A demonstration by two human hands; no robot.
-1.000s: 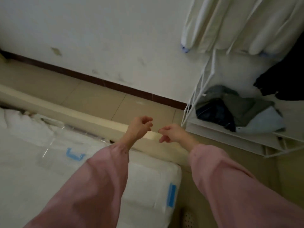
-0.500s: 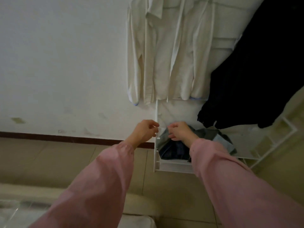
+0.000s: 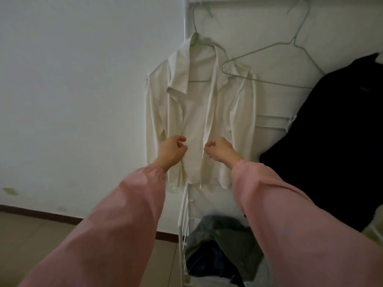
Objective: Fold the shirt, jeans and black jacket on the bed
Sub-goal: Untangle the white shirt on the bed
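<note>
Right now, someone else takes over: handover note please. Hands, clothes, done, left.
Left hand: fingers curled at the open front of the shirt; grip unclear.
Right hand: same, at the other front edge.
The shirt is on a hanger on the white rack. The black jacket is to its right. Dark blue cloth, likely the jeans, is in the pile below.
Done: nothing folded.
Left: all three to the bed, then fold.

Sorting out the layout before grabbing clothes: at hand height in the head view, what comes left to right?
White wall → left hand → right hand → black jacket. The white shirt hangs behind both hands, so it's left out.
</note>
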